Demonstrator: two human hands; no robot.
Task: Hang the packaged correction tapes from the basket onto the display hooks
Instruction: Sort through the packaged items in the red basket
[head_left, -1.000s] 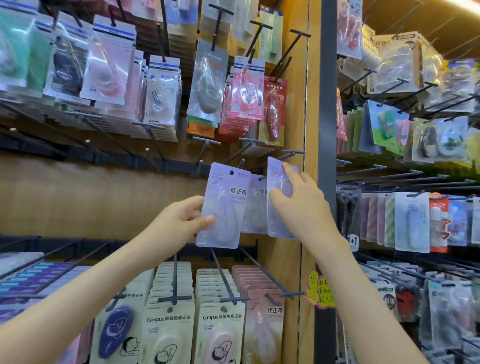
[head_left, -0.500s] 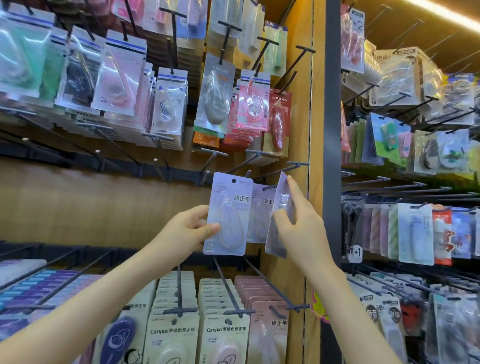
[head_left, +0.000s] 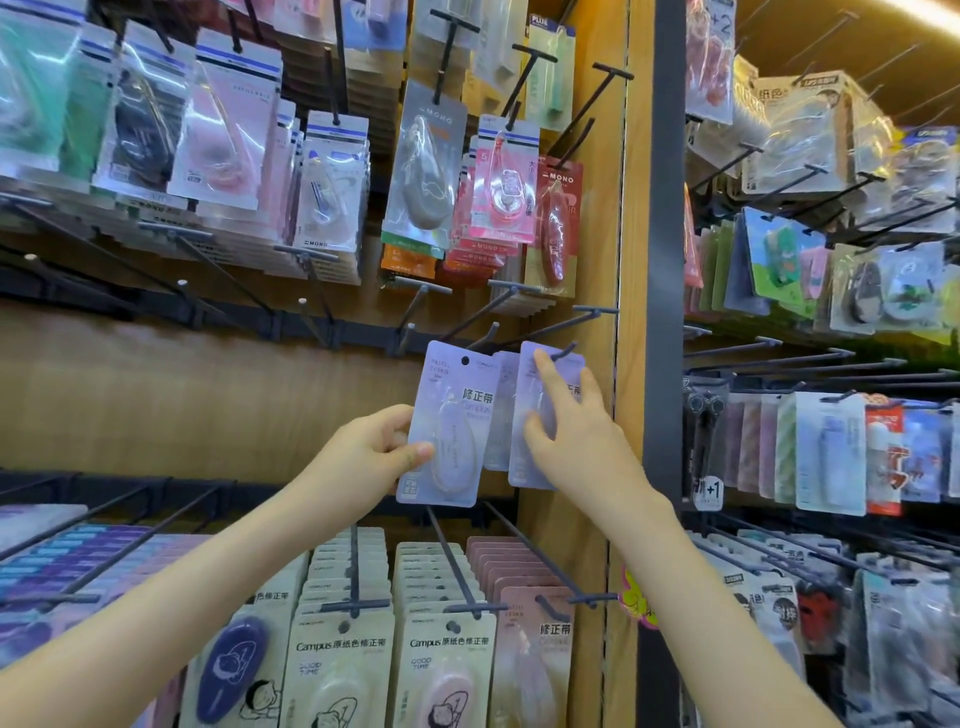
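Lilac card is fronting both correction tape packs up at the middle row of hooks. The left hand (head_left: 363, 457) is pinching the nearer pack (head_left: 441, 431) by its lower left edge, thumb across the front, holding it upright with its hang hole free of any hook. The right hand (head_left: 576, 441) is lying spread on the face of the second pack (head_left: 561, 370), index finger stretching to its top, where a dark hook tip (head_left: 565, 349) is poking out; whether that pack is fully threaded I cannot tell. A third lilac pack (head_left: 500, 415) is hanging between and behind them. Mono packs (head_left: 423, 171) are crowding just above. Bare prongs (head_left: 457, 561) are jutting out below, over cream Campus packs (head_left: 441, 670). The wooden side panel (head_left: 602, 260) is standing just right of the right hand.
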